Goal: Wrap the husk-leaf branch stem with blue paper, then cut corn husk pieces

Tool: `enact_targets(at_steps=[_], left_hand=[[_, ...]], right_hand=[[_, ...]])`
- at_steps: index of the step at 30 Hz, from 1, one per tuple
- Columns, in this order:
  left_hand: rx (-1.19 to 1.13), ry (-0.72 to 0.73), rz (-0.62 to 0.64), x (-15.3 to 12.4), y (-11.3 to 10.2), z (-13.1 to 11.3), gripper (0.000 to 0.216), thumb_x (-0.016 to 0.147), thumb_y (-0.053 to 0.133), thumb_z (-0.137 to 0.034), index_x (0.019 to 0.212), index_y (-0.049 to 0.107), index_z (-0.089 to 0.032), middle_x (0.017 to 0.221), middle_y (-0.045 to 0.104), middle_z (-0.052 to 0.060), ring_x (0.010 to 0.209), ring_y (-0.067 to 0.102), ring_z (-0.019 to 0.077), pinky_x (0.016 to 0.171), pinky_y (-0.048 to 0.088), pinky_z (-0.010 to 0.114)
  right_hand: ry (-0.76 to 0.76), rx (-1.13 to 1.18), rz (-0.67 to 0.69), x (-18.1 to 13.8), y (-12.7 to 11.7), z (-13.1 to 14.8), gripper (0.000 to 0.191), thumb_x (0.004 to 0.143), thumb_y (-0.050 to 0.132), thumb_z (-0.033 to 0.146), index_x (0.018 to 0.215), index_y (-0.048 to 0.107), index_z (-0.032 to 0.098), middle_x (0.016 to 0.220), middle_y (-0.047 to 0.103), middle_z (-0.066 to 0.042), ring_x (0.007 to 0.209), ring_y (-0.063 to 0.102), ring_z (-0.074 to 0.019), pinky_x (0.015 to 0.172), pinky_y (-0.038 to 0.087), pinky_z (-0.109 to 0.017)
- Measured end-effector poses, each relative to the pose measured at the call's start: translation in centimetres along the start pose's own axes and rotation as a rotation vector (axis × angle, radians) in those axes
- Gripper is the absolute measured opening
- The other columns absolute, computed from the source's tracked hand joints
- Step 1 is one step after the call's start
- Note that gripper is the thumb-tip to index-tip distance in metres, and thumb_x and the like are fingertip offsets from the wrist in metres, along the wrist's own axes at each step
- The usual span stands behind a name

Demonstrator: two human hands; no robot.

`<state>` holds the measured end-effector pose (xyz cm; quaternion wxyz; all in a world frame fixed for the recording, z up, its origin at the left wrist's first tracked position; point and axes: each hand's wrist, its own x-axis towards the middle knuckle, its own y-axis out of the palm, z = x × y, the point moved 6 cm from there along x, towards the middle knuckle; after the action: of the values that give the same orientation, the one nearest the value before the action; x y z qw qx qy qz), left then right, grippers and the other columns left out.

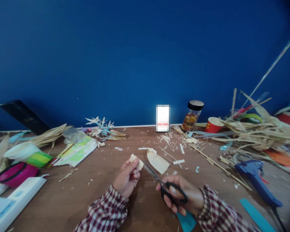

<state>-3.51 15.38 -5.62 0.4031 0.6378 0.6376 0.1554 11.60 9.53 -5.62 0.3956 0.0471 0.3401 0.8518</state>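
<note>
Pinched between the thumb and fingers of my left hand [128, 176] is a small pale piece of dried husk [140, 164]. My right hand [181, 193] grips black-handled scissors [174, 192] by the finger loops. Their blades point up and left, with the tips close to the right side of that piece. Just beyond the blades a larger cream husk piece [159, 161] lies on the brown table [106, 199]. Beneath my right hand a teal strip [186, 221] is partly covered.
A blue glue gun [258, 180] and a heap of dried husks [261, 135] lie at the right. A jar [192, 116] and a red cup [214, 125] stand near the wall. At the left are a tipped cup [29, 154], a magenta case [18, 174] and a white power strip [24, 199].
</note>
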Motion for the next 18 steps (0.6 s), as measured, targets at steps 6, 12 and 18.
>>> enact_targets(at_steps=[6, 12, 18], left_hand=[[0.111, 0.026, -0.019, 0.17, -0.06, -0.25, 0.024, 0.056, 0.077, -0.018, 0.064, 0.055, -0.012, 0.052, 0.048, -0.007, 0.037, 0.034, -0.0017, 0.034, 0.028, 0.009], [0.156, 0.049, -0.022, 0.23, 0.05, -0.55, 0.027, 0.054, 0.078, -0.02, 0.062, 0.053, -0.013, 0.047, 0.045, -0.008, 0.037, 0.033, -0.0008, 0.035, 0.027, 0.01], [0.153, 0.057, -0.018, 0.11, 0.15, -0.63, 0.026, 0.055, 0.078, -0.021, 0.061, 0.053, -0.013, 0.046, 0.044, -0.008, 0.036, 0.033, -0.0009, 0.035, 0.027, 0.01]], right_hand=[[-0.004, -0.005, 0.002, 0.05, -0.09, 0.04, 0.045, 0.068, 0.07, 0.04, 0.096, 0.059, 0.007, 0.06, 0.062, -0.005, 0.039, 0.055, -0.0064, 0.028, 0.04, -0.008], [-0.001, -0.033, -0.013, -0.09, -0.18, 0.24, 0.044, 0.069, 0.068, 0.041, 0.095, 0.059, 0.007, 0.058, 0.061, -0.003, 0.035, 0.052, -0.0046, 0.025, 0.035, -0.007], [-0.003, -0.041, -0.044, -0.11, -0.12, 0.41, 0.04, 0.07, 0.068, 0.04, 0.092, 0.059, 0.008, 0.055, 0.06, -0.001, 0.033, 0.05, -0.0039, 0.024, 0.032, -0.006]])
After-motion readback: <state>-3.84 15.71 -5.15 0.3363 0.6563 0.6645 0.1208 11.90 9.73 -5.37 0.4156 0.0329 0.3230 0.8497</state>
